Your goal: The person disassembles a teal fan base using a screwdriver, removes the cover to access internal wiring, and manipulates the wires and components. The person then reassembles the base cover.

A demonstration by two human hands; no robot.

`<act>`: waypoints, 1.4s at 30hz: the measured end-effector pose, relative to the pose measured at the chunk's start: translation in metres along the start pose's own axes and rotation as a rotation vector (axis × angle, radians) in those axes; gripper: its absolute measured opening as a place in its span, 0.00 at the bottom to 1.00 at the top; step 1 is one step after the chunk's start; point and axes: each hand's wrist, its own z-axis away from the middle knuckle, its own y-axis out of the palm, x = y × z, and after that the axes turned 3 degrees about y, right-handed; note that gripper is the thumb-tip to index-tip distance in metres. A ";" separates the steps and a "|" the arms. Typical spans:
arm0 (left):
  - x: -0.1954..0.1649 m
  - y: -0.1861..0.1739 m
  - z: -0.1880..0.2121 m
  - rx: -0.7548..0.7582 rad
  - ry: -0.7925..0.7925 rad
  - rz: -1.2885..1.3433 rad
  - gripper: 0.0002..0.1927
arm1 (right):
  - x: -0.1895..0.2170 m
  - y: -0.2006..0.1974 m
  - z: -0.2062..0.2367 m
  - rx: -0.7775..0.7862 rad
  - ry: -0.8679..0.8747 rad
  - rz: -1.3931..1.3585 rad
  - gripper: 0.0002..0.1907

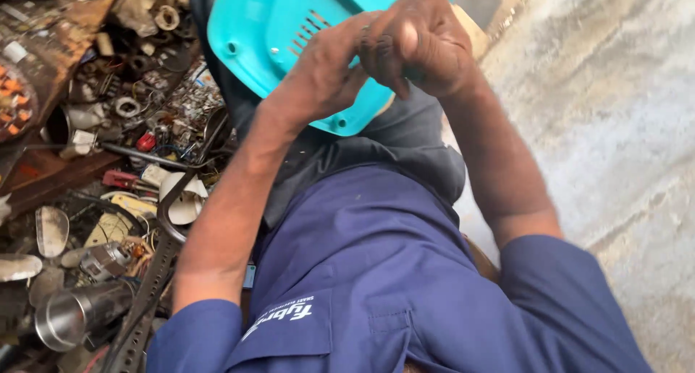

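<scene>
Head view: concrete floor, perhaps dusty.

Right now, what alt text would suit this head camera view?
Both hands, left hand and right hand, meet over a turquoise plastic casing on the person's lap. Scrap metal parts lie heaped to the left.

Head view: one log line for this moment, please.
left hand on turquoise plastic cover | right hand closed beside it | cover on lap | scrap parts left
</scene>
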 end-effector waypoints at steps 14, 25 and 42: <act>-0.003 0.008 -0.010 -0.017 0.040 -0.148 0.05 | -0.018 -0.011 0.016 -0.058 -0.021 0.183 0.22; 0.000 0.012 -0.012 -0.084 0.118 -0.067 0.07 | 0.013 0.022 -0.010 -0.203 0.089 0.173 0.22; 0.004 0.023 -0.006 -0.088 0.103 -0.307 0.06 | -0.006 0.028 0.003 -0.419 0.084 0.145 0.21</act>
